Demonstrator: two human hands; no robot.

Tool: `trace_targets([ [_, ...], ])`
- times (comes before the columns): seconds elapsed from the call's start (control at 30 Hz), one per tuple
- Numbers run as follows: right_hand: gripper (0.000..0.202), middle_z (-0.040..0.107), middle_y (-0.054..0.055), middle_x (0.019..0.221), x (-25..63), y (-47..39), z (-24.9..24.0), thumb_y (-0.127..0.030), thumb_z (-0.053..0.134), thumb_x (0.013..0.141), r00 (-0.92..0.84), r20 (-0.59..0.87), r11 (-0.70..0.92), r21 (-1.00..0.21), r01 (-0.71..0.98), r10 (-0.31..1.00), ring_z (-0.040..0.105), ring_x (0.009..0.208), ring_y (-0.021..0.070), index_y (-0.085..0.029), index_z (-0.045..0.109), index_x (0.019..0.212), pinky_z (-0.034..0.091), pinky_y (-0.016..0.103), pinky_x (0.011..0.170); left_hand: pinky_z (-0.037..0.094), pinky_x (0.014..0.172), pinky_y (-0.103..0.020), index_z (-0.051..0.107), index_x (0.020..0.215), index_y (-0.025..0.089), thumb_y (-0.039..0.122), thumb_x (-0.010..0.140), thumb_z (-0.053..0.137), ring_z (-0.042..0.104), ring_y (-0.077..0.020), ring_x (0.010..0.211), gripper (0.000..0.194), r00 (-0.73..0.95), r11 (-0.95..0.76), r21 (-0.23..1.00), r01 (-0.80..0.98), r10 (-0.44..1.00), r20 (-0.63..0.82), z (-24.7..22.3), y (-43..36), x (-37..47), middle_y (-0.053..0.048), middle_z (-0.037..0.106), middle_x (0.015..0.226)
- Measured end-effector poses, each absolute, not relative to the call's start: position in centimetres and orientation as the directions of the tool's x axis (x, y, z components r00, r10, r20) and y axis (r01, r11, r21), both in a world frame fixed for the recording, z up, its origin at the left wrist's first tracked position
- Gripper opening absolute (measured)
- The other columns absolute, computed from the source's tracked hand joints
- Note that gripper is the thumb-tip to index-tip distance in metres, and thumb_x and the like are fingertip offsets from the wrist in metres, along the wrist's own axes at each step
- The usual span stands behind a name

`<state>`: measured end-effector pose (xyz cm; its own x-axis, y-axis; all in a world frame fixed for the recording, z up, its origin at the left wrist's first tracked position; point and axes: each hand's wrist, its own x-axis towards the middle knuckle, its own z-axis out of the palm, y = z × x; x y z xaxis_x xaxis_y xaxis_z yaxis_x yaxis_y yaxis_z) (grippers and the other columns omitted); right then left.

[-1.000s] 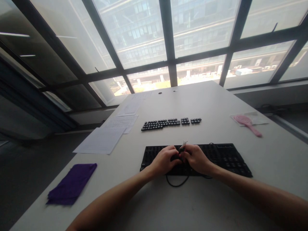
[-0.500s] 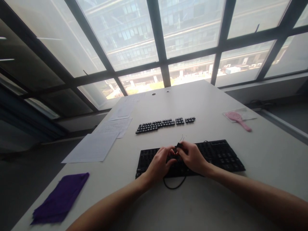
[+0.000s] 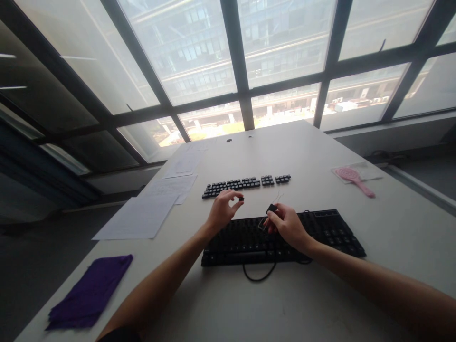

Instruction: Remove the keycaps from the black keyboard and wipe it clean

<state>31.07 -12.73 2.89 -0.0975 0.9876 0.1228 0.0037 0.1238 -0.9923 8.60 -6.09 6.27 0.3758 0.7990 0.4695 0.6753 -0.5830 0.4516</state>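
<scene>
A black keyboard (image 3: 245, 240) lies across the table in front of me. My left hand (image 3: 223, 209) is raised at its far left edge, pinching a small black keycap (image 3: 241, 199) between thumb and fingertips. Over the keyboard's middle, my right hand (image 3: 285, 223) is closed on a keycap puller (image 3: 271, 208) with a black grip and thin wire ends. Beyond both hands, rows of loose black keycaps (image 3: 231, 186) stand on the table in groups.
White paper sheets (image 3: 133, 218) lie along the left, with a folded purple cloth (image 3: 90, 289) nearer me. A pink hairbrush (image 3: 356, 180) rests partly on a clear bag at the right. The keyboard's cable (image 3: 260, 280) loops out at the front. Large windows stand behind the table.
My left hand has moved up and left, away from the right hand, carrying the keycap off the keyboard. The right hand stays over the keyboard with the puller, now more visible.
</scene>
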Motion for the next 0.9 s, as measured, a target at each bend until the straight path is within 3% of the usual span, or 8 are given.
trace_targets([
  [0.1, 0.022, 0.070, 0.003, 0.066, 31.0, -12.9, 2.9, -0.037, 0.057, 0.089, -0.110, 0.118, 0.121, -0.993, 0.013, 0.987, 0.061, 0.048, 0.0144, -0.016, 0.058, 0.085, 0.048, 0.025, 0.047, 0.048, 0.084, -0.037, 0.073, 0.088, 0.022, 0.023, 0.081, 0.074, 0.060, -0.0203, 0.083, 0.007, 0.421, -0.594, 0.356, 0.721, 0.784, 0.455, 4.9, -2.4, 7.6, -0.003, 0.071, 0.088],
  [0.27, 0.021, 0.070, 0.003, 0.067, 30.8, -12.9, 2.8, -0.038, 0.057, 0.089, -0.125, 0.093, 0.096, -0.995, 0.024, 0.988, 0.061, 0.048, 0.0142, -0.016, 0.058, 0.088, 0.048, 0.025, 0.048, 0.045, 0.093, -0.040, 0.078, 0.084, 0.025, 0.023, 0.077, 0.078, 0.057, -0.0231, 0.096, 0.007, 0.460, -0.605, 0.236, 0.761, 0.759, 0.461, 2.9, 0.5, 6.7, -0.004, 0.068, 0.099],
  [0.47, 0.019, 0.070, 0.003, 0.069, 30.9, -12.8, 2.6, -0.034, 0.055, 0.091, -0.163, 0.096, 0.102, -0.994, 0.031, 0.982, 0.061, 0.050, 0.0136, -0.017, 0.057, 0.084, 0.048, 0.025, 0.051, 0.043, 0.096, -0.040, 0.079, 0.083, 0.026, 0.025, 0.072, 0.082, 0.053, -0.0235, 0.100, 0.011, 0.401, -0.564, 0.263, 0.783, 0.780, 0.481, 2.2, 1.6, 6.2, -0.004, 0.063, 0.104],
  [0.6, 0.018, 0.070, 0.003, 0.070, 30.9, -13.0, 2.9, -0.033, 0.056, 0.092, -0.176, 0.088, 0.096, -0.995, 0.038, 0.980, 0.061, 0.051, 0.0134, -0.017, 0.057, 0.084, 0.047, 0.025, 0.051, 0.042, 0.097, -0.041, 0.077, 0.092, 0.025, 0.024, 0.071, 0.083, 0.053, -0.0239, 0.102, 0.023, 0.361, -0.548, 0.299, 0.781, 0.787, 0.500, 1.9, 1.8, 6.2, -0.005, 0.062, 0.104],
  [0.77, 0.018, 0.070, 0.003, 0.070, 30.9, -13.1, 3.2, -0.033, 0.056, 0.092, -0.169, 0.080, 0.089, -0.995, 0.044, 0.982, 0.061, 0.051, 0.0134, -0.017, 0.057, 0.082, 0.047, 0.025, 0.051, 0.042, 0.098, -0.042, 0.077, 0.080, 0.024, 0.025, 0.074, 0.081, 0.051, -0.0242, 0.102, 0.006, 0.360, -0.539, 0.298, 0.788, 0.795, 0.488, 1.9, 2.3, 6.0, -0.005, 0.061, 0.103],
  [0.9, 0.017, 0.070, 0.003, 0.071, 31.0, -13.1, 3.0, -0.032, 0.056, 0.092, -0.174, 0.083, 0.093, -0.994, 0.049, 0.981, 0.061, 0.052, 0.0133, -0.017, 0.057, 0.083, 0.048, 0.025, 0.051, 0.043, 0.097, -0.042, 0.078, 0.079, 0.025, 0.025, 0.075, 0.080, 0.050, -0.0243, 0.102, 0.005, 0.365, -0.546, 0.289, 0.786, 0.788, 0.496, 1.9, 2.9, 5.8, -0.005, 0.062, 0.103],
])
